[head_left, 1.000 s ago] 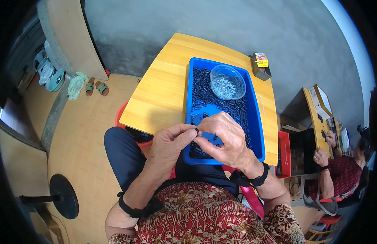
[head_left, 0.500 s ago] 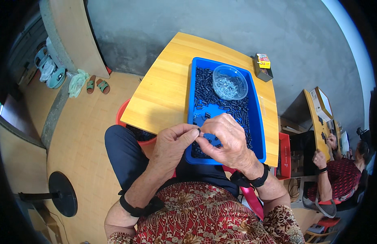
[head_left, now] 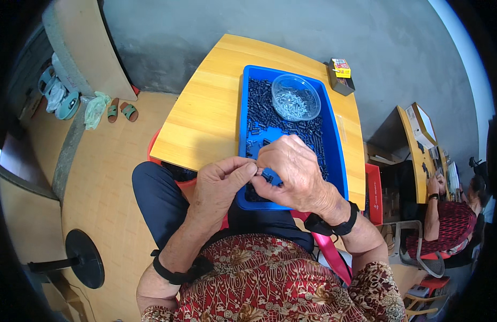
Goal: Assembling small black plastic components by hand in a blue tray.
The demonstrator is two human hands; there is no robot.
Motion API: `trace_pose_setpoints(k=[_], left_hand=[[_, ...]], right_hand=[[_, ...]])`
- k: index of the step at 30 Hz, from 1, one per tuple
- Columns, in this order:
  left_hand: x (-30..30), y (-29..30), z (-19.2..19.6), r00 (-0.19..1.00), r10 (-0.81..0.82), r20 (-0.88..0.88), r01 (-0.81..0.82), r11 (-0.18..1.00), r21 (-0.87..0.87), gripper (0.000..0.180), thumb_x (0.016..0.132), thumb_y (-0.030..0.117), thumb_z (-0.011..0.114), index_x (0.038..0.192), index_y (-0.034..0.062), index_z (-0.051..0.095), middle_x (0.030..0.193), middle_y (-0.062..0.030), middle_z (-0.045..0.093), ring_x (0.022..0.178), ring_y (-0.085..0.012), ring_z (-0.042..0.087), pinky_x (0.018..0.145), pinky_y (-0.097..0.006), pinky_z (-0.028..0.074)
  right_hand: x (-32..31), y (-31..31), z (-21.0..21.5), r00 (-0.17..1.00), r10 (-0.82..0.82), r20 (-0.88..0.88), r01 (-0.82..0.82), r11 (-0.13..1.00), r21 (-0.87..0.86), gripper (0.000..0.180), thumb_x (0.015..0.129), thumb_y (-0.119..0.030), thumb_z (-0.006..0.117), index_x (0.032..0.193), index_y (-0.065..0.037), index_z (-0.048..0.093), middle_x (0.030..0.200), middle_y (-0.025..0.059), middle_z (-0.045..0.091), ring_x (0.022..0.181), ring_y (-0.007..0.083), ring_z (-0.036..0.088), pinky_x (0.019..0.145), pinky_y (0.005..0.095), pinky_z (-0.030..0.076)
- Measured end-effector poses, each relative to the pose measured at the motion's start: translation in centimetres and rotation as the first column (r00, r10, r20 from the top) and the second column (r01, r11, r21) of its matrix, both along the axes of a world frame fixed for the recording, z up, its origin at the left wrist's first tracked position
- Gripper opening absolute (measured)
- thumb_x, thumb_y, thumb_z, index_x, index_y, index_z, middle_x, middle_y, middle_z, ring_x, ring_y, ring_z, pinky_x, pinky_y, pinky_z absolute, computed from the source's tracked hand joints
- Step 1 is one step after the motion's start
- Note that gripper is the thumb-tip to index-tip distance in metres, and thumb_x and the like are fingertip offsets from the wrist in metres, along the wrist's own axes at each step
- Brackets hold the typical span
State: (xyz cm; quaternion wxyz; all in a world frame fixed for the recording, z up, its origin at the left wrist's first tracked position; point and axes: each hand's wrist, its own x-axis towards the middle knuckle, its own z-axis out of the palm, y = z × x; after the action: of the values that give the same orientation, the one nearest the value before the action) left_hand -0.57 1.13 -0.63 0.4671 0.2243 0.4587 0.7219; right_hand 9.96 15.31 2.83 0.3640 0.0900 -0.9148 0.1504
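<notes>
From the head camera, your left hand (head_left: pixel 219 188) and right hand (head_left: pixel 294 174) meet over the near end of the blue tray (head_left: pixel 334 155); the left thumb and forefinger are pressed together at the tip, though what sits between them is too small to tell; the right hand curls round and pinches a small dark plastic piece (head_left: pixel 268 175), held just above the tray's near edge.

That piece looks light, rigid and smooth-sided, so it will likely slip or flick away under a loose hold; grip it across its short sides with the fingertips, close to the end.

The tray is glossy moulded plastic, heaped with many like dark pieces (head_left: pixel 270 115); a clear round bowl (head_left: pixel 295 97) of tiny pale bits stands at its far end; the wooden table (head_left: pixel 205 115) beneath is smooth and honey-coloured.
</notes>
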Motion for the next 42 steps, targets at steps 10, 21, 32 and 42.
trace_pose_setpoints(k=[10,21,32,42], left_hand=[[-0.4,-0.4,1.3,0.998,-0.036,-0.054,0.031,0.996,-0.089,0.021,0.091,0.012,0.066,0.106,-0.0031,0.067,0.096,-0.0047,0.068,0.088,-0.0078,0.061,0.080,-0.021,0.048],[0.0,-0.1,0.3,0.996,-0.031,-0.083,0.030,0.999,-0.013,0.019,0.094,0.011,0.061,0.106,-0.0016,0.068,0.097,-0.0049,0.069,0.089,-0.0088,0.061,0.082,-0.024,0.049],[-0.3,-0.1,0.1,0.997,-0.014,-0.075,0.014,1.000,-0.006,0.017,0.092,0.011,0.064,0.102,-0.0017,0.068,0.094,-0.0055,0.069,0.086,-0.0102,0.062,0.079,-0.024,0.050],[-0.1,-0.2,0.7,0.999,-0.030,-0.015,0.030,0.999,-0.038,0.016,0.091,0.010,0.065,0.102,-0.0021,0.067,0.094,-0.0067,0.069,0.085,-0.0108,0.063,0.078,-0.025,0.050]], right_hand=[[0.1,0.2,0.6,0.996,0.016,0.083,-0.013,0.999,-0.036,0.028,0.069,-0.002,0.076,0.092,-0.004,0.062,0.082,0.0077,0.062,0.072,0.0253,0.060,0.064,0.0352,0.047],[0.9,0.3,0.1,0.998,0.009,0.057,-0.002,0.992,-0.127,0.021,0.072,-0.006,0.076,0.088,-0.005,0.064,0.080,0.0062,0.061,0.072,0.0234,0.060,0.063,0.0341,0.043],[0.6,-0.1,0.0,1.000,-0.005,0.019,0.006,0.997,-0.081,0.022,0.071,-0.006,0.078,0.086,-0.005,0.063,0.082,0.0059,0.062,0.074,0.0232,0.061,0.063,0.0340,0.044],[0.5,0.3,-0.1,1.000,0.010,-0.014,-0.011,1.000,-0.029,0.024,0.066,-0.004,0.074,0.087,-0.005,0.062,0.078,0.0056,0.060,0.071,0.0233,0.059,0.063,0.0347,0.044]])
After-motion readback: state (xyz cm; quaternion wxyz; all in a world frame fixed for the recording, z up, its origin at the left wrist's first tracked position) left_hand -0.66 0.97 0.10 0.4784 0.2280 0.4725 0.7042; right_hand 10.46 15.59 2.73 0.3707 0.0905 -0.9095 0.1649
